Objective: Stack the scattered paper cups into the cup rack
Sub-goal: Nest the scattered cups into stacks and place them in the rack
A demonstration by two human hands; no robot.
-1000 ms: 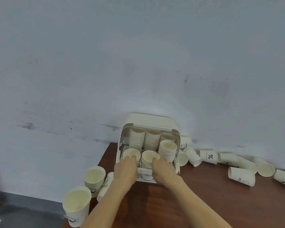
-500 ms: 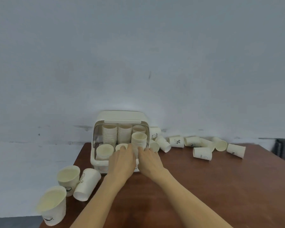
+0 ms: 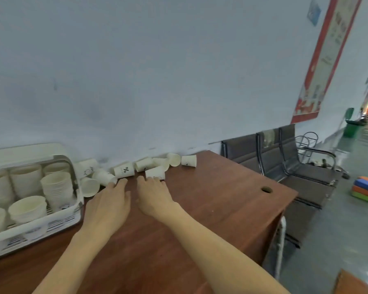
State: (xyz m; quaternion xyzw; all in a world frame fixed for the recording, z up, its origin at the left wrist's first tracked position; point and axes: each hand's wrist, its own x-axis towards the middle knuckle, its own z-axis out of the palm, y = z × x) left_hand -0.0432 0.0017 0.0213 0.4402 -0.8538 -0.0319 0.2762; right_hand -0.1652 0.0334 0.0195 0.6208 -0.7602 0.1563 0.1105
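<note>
The cream cup rack [image 3: 57, 221] stands at the left on the brown table [image 3: 210, 209], holding several stacks of white paper cups [image 3: 56, 187]. Several loose cups lie on their sides along the wall, among them one with a percent mark [image 3: 124, 170] and one [image 3: 155, 173] nearer the front. My left hand [image 3: 109, 204] reaches over the table with straight fingers, its tips close to a fallen cup [image 3: 105, 178]. My right hand [image 3: 154, 196] is stretched out beside it, fingertips at the front cup. Neither hand holds anything.
A grey wall runs behind the table. The table's right edge has a round cable hole [image 3: 266, 190]. Dark metal waiting chairs [image 3: 285, 158] stand to the right, with coloured blocks [image 3: 364, 189] and a green bin [image 3: 352, 128] on the floor beyond.
The view has swung right. Both hands have left the rack and moved right over the table toward the fallen cups by the wall.
</note>
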